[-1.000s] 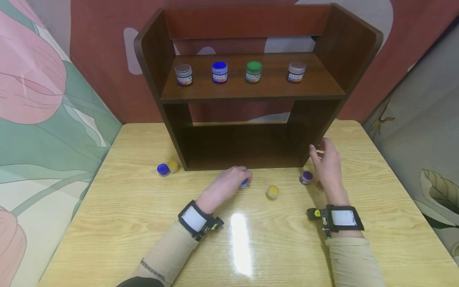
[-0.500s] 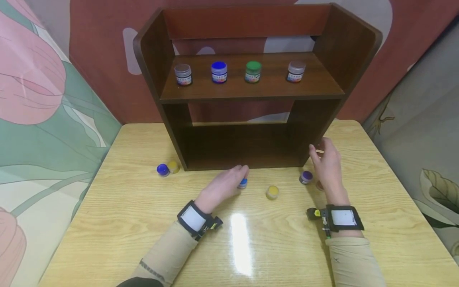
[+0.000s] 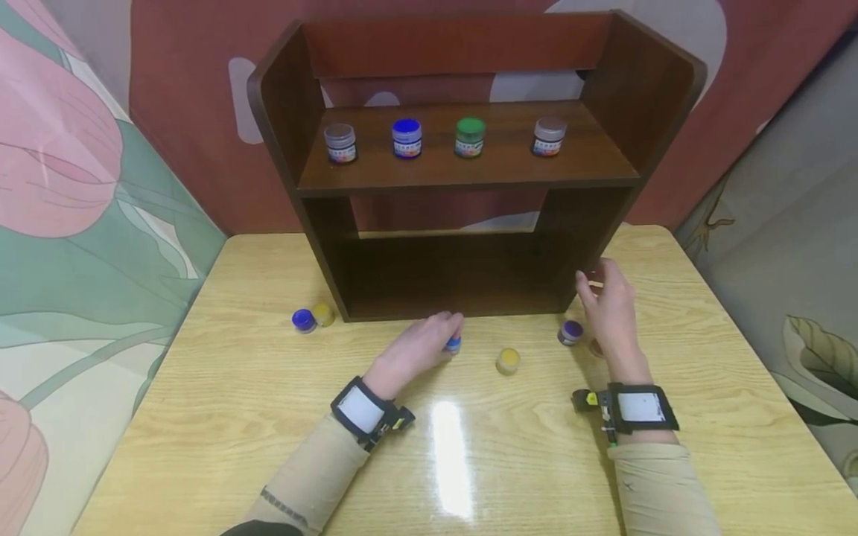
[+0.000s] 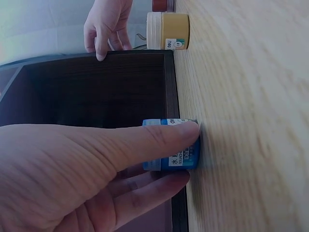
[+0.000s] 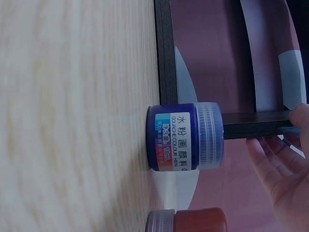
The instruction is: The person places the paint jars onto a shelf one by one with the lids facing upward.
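My left hand (image 3: 415,348) pinches a small blue paint jar (image 4: 179,157) on the table in front of the shelf, thumb on one side and fingers on the other. In the head view the same blue jar (image 3: 453,345) is partly covered by the fingers. At the right, my right hand (image 3: 613,313) grips the edge of the side panel of the dark wooden shelf (image 3: 496,170). A purple paint jar (image 5: 179,137) stands beside that hand, and an orange-brown jar (image 5: 200,221) lies nearby, partly hidden in the head view.
A yellow jar (image 3: 508,362) stands between the hands. A blue-lidded jar (image 3: 304,321) and another yellow jar (image 3: 323,314) sit left of the shelf. The upper board bears several jars, among them a green one (image 3: 470,138). Patterned cloth walls (image 3: 181,134) surround the table.
My left hand has drawn slightly to the left with the blue jar, and more of the jar shows. The right hand keeps its place on the shelf panel.
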A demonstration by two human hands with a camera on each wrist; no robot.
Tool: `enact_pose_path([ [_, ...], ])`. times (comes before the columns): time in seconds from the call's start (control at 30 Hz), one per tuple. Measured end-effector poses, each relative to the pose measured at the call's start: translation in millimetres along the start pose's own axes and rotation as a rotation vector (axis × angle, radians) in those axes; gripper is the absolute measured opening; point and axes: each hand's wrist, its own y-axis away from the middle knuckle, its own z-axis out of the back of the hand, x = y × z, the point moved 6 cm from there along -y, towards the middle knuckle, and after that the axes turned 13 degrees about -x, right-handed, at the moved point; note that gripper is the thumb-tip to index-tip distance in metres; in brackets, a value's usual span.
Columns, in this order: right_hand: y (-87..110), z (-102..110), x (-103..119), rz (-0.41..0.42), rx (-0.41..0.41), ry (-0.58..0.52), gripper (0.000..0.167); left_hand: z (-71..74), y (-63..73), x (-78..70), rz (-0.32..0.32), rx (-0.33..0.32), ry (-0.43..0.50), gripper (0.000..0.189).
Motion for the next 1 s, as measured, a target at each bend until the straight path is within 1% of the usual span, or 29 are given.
enact_pose_path([
  [0.23,1.1,0.2,0.8,0.0,0.015,0.003,0.038,0.8,-0.7,1.0,-0.004,-0.042,0.026,0.023],
  [0.43,1.0,0.3,0.7,0.005,0.011,-0.004,0.037,5.8,-3.3,2.8,0.02,-0.09,0.091,0.024],
  [0.63,0.6,0.5,0.3,0.008,0.012,0.004,0.038,11.4,-5.4,3.8,0.02,-0.137,0.156,0.027],
  [0.7,0.4,0.6,0.3,0.008,0.012,0.002,0.038,12.9,-6.4,4.7,0.029,-0.149,0.179,0.027],
  [0.87,0.8,0.7,0.7,0.008,0.012,0.001,0.038,16.8,-8.9,7.7,0.064,-0.182,0.203,0.028],
  [1.0,1.0,0.7,1.2,0.013,0.008,0.002,0.037,20.6,-10.2,9.1,0.071,-0.223,0.221,0.028],
])
